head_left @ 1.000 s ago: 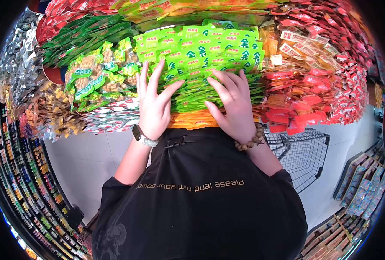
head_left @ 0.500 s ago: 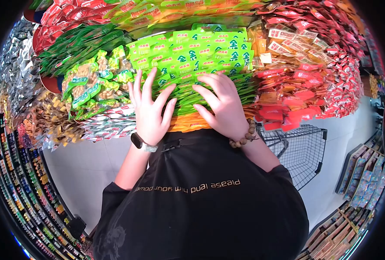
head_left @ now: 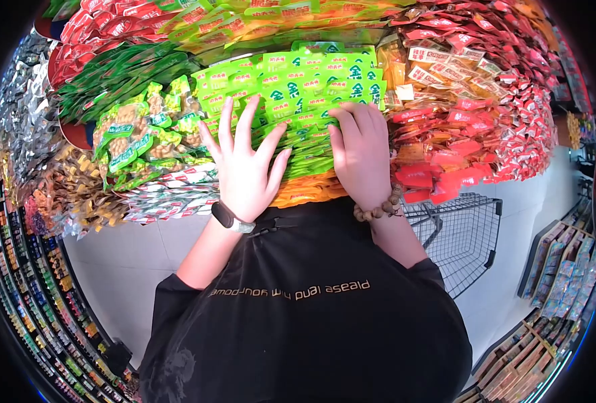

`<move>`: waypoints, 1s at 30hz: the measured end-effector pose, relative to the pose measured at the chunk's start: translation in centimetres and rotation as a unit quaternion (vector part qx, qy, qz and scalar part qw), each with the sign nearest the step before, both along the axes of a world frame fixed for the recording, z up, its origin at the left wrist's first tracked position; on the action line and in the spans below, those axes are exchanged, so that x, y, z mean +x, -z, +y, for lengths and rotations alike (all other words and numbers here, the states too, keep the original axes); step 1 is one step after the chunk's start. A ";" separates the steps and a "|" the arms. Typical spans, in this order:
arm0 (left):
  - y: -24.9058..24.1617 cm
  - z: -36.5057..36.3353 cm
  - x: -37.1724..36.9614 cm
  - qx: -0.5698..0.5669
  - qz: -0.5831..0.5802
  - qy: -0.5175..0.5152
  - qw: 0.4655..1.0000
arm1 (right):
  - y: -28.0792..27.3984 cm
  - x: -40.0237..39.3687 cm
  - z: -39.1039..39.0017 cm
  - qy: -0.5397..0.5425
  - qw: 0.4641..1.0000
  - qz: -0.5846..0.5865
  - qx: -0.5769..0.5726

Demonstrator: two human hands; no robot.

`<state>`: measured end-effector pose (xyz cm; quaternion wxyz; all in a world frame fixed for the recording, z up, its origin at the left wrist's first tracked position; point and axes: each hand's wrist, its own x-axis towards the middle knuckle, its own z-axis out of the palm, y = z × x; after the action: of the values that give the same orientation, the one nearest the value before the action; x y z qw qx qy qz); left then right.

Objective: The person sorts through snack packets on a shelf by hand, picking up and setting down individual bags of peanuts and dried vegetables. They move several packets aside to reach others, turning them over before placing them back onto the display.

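Note:
Bright green snack packets (head_left: 311,74) lie in overlapping rows in front of me. My left hand (head_left: 247,164), with a dark fitness band on the wrist, rests over their left part, palm down and fingers spread. My right hand (head_left: 365,151), with a beaded bracelet, is over the right part of the same packets. Its fingers are bent and their tips touch the packets, and nothing shows in its grasp. Between the hands the packets' edges stand in a tight stack. Orange packets (head_left: 311,191) lie along the near edge.
Clear bags of nuts (head_left: 126,138) and dark green packets (head_left: 123,70) lie to the left. Red packets (head_left: 452,148) and orange-brown packets (head_left: 445,70) are on the right. A wire shopping cart (head_left: 469,235) stands at my right. Curved shelves (head_left: 39,289) run along the left.
My right hand has moved to the right and its fingers have curled more. My left hand has shifted slightly right and remains spread. The packets look much the same.

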<state>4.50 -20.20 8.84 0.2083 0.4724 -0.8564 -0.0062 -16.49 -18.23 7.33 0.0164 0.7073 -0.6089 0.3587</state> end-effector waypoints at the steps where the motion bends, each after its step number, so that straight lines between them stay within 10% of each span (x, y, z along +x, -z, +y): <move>1: 0.0 -0.1 -0.1 0.000 0.001 0.004 1.000 | -0.1 -0.1 -0.2 -0.003 1.000 0.001 0.002; 30: -0.6 -1.2 -0.2 0.049 0.117 0.049 0.991 | -0.5 -1.5 -0.8 -0.004 1.000 0.019 0.020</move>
<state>4.27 -21.41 9.42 0.2837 0.4354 -0.8468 -0.1134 -17.98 -19.07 7.84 0.0123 0.7168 -0.6125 0.3331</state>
